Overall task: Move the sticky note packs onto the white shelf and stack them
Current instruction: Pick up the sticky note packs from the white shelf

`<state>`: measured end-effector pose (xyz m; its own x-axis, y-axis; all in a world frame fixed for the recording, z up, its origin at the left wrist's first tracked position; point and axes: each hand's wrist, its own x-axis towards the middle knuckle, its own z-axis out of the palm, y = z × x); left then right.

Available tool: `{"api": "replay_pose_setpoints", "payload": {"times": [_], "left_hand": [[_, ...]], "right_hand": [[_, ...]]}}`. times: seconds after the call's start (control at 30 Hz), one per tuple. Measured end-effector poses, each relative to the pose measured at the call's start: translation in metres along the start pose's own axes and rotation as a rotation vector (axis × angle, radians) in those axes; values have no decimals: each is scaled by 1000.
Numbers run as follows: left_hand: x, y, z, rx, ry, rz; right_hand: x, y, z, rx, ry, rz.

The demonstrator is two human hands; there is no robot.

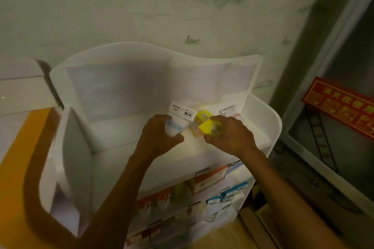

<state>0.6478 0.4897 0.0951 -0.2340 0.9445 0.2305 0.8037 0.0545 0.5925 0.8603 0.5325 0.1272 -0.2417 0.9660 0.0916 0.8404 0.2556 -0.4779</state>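
Left hand [159, 135] grips white-labelled pack [181, 112] — txt unreadable.

The room was dim. A pale wall [141, 6] with faint painted mountains filled twelve o'clock. At three o'clock hung a red sign [342, 107] on a glass-fronted cabinet [344, 62]; an orange surface [14, 157] lay at nine.

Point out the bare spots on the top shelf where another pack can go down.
The white shelf is bare on its left half, between the left side wall and the left hand. The middle and right rear are crowded: blue pack, yellow pack, both hands, and another pack by the right wall.
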Motion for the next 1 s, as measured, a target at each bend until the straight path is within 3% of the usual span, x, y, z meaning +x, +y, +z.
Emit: {"api": "replay_pose_setpoints", "payload": {"times": [0.47,0.73,1.0], "left_hand": [[79,36,83,18,-28,-63],[118,64,129,60,75,-212],[117,61,140,137,193,-364]], "right_hand": [[100,103,-13,-7,-73,17],[176,144,-21,-23,-165,-127],[228,149,26,29,-240,-278]]}}
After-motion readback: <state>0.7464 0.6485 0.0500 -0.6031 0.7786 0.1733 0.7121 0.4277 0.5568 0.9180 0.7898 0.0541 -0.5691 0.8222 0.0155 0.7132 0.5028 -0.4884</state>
